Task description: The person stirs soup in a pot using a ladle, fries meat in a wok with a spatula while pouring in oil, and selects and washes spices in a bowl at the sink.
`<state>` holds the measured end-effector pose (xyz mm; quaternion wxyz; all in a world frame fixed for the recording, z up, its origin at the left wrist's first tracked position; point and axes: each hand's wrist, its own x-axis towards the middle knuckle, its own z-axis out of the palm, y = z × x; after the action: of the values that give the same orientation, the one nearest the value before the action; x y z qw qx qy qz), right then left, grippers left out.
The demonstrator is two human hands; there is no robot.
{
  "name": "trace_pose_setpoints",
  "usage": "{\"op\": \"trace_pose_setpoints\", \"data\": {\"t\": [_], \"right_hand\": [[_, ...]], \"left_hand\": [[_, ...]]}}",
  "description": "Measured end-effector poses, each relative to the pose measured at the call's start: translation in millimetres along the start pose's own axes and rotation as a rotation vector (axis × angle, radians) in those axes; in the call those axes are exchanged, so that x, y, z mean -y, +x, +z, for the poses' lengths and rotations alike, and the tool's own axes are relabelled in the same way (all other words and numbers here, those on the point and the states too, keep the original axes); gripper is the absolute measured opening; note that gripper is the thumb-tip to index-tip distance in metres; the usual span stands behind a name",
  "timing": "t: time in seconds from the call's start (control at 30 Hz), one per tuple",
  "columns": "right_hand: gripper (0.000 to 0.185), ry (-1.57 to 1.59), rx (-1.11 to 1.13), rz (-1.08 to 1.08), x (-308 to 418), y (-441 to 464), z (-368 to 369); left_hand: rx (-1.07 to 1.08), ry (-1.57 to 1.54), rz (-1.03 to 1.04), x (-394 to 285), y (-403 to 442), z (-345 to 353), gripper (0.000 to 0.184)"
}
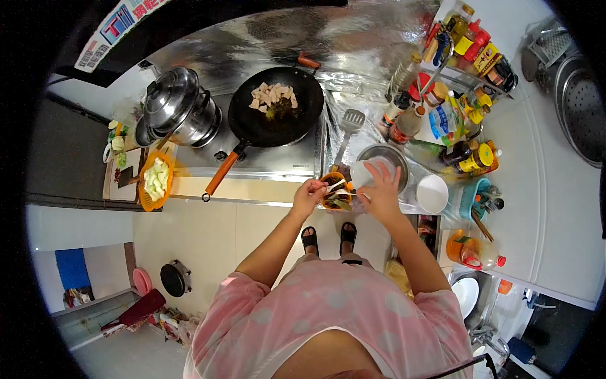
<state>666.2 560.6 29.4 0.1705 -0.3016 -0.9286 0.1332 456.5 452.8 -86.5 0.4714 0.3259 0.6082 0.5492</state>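
Observation:
My left hand (309, 197) is at the left side of a small orange container (336, 203) with dark and greenish pieces in it. Its fingers are pinched on a small white spoon-like utensil (336, 185). On the container's right, my right hand (380, 192) is over the edge of a white bowl (363, 174), with several fingers spread; a thin white handle (344, 193) reaches from its fingertips into the container. A metal bowl (399, 158) lies behind the white one. In the black wok (251, 121) on the stove are pale meat pieces (273, 96).
A lidded steel pot (180, 110) stands left of the wok, whose wooden handle (224, 174) juts toward me. A spatula (347, 129) lies right of the wok. Bottles (404, 123) crowd the right counter beyond a white cup (432, 193). An orange basket (156, 183) holds pale green slices.

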Motion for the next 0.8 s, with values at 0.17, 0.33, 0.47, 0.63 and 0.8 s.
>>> {"op": "trace_pose_setpoints", "data": {"t": [0.17, 0.33, 0.47, 0.63, 0.8], "right_hand": [[0.005, -0.072, 0.038, -0.193, 16.7, 8.8, 14.0], [0.009, -0.137, 0.095, -0.333, 16.1, 12.1, 48.4], [0.015, -0.142, 0.212, -0.284, 9.7, 6.7, 66.4], [0.028, -0.053, 0.039, -0.131, 22.6, 10.1, 27.3], [0.055, 0.013, -0.310, 0.245, -11.4, -0.7, 11.5]], "left_hand": [[0.006, -0.036, -0.008, -1.2, -0.6, 4.8, 0.010], [0.014, -0.041, -0.011, -2.3, -0.8, 7.0, 0.010], [0.000, -0.066, -0.027, -5.7, -1.1, 7.1, 0.011], [0.001, -0.051, -0.017, -1.0, 0.3, 4.2, 0.012], [-0.021, -0.060, -0.070, -10.0, -0.9, 4.3, 0.012]]}}
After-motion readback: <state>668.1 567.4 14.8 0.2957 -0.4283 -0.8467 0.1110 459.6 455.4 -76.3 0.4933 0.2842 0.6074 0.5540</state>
